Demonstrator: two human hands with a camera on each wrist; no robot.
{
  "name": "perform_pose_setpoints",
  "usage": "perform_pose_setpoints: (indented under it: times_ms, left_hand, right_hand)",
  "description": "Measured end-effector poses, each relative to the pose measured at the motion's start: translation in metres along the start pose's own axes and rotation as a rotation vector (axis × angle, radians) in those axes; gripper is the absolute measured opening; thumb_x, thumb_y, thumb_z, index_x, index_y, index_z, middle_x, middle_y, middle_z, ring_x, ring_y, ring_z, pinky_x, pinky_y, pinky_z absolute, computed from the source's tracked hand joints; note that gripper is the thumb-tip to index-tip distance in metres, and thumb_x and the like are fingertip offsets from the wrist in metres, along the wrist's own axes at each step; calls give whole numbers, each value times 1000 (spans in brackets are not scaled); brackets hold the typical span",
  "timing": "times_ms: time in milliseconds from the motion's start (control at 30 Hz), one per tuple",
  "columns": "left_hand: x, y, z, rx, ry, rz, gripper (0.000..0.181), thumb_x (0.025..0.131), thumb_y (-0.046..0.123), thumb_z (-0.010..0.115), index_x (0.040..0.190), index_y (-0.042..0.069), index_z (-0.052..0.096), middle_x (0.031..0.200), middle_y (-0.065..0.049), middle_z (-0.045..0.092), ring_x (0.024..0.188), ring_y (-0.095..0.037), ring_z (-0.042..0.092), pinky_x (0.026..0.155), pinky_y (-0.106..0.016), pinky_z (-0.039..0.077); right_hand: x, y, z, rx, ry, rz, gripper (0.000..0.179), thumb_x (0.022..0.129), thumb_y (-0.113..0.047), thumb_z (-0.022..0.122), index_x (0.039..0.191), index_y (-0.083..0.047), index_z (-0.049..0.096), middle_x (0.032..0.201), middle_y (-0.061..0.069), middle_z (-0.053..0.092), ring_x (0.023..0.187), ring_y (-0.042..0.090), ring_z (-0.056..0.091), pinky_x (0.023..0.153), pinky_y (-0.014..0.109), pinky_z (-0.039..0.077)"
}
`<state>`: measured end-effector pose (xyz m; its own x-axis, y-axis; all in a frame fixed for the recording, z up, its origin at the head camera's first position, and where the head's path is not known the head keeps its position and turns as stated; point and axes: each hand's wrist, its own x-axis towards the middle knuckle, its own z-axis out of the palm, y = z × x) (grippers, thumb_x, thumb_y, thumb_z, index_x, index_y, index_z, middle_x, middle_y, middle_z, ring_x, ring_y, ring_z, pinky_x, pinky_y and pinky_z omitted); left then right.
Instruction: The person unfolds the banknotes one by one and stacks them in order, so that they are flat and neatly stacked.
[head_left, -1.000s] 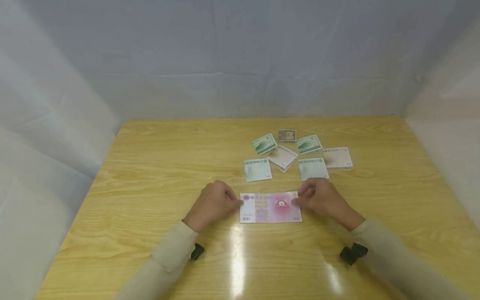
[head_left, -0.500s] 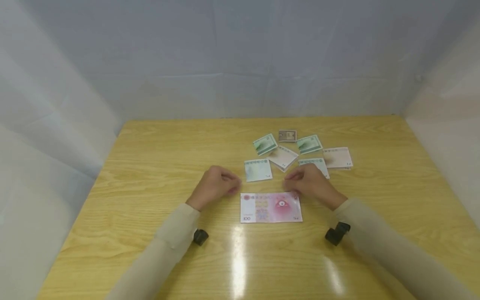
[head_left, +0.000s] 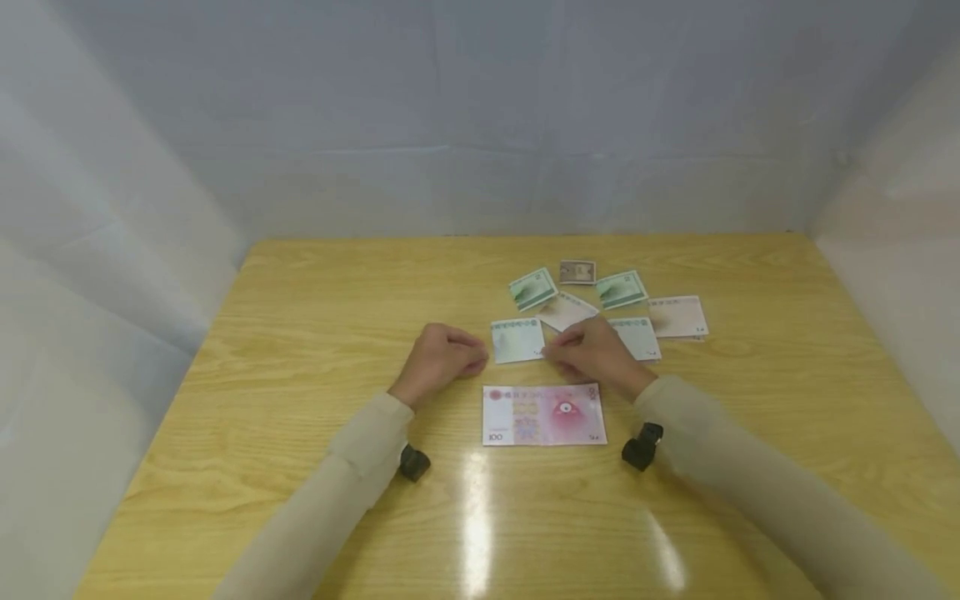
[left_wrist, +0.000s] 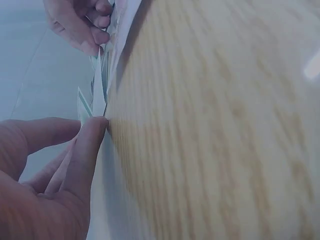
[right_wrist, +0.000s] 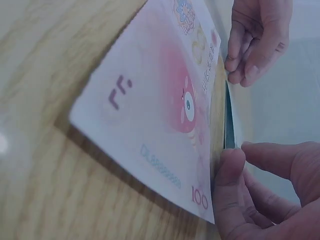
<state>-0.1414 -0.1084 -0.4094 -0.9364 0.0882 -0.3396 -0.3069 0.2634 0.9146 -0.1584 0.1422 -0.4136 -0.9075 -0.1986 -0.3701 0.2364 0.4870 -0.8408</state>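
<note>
A pink 100 banknote [head_left: 543, 415] lies spread out on the table in front of both hands. Beyond it is a folded pale green banknote [head_left: 517, 340]. My right hand [head_left: 592, 352] pinches this folded note at its right edge between thumb and index finger; the right wrist view shows the dark green edge of the folded banknote [right_wrist: 229, 120] at the fingertips. On the other side, my left hand [head_left: 444, 358] has its bent fingertips right at the note's left edge. From the left wrist view, the left thumb and index finger [left_wrist: 55, 132] stand slightly apart beside the folded paper.
More folded banknotes lie behind: two green ones [head_left: 534, 288] [head_left: 622, 288], a small brown one [head_left: 577, 272], and pale ones [head_left: 567, 309] [head_left: 677, 317]. Another pale green note [head_left: 636, 337] is partly behind the right hand. Pale sheeting [head_left: 495, 117] rises behind the wooden table [head_left: 315, 333].
Both hands have let go of the pink banknote's ends and moved away from me to the folded pale green banknote. The right hand also shifted left. The pink note stays in place.
</note>
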Motion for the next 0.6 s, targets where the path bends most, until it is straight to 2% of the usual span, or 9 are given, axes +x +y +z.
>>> perform_pose_setpoints:
  times_ms: [233,600]
  left_hand:
    - [5,-2,2,-154,-28,-35,24,90,-5,70,112,-15,66,104,-25,71,87,-22,73,80,-28,62]
    - [6,-4,2,-228,-38,-76,25,93,-6,68,115,-15,65,107,-26,70,86,-20,73,81,-27,61]
  right_hand:
    - [6,-4,8,40,13,8,20,89,-10,78,102,4,73,86,14,73,72,19,70,67,28,62]
    - [9,-7,12,73,7,29,18,89,-6,77,101,5,71,86,15,73,71,18,69,67,28,62]
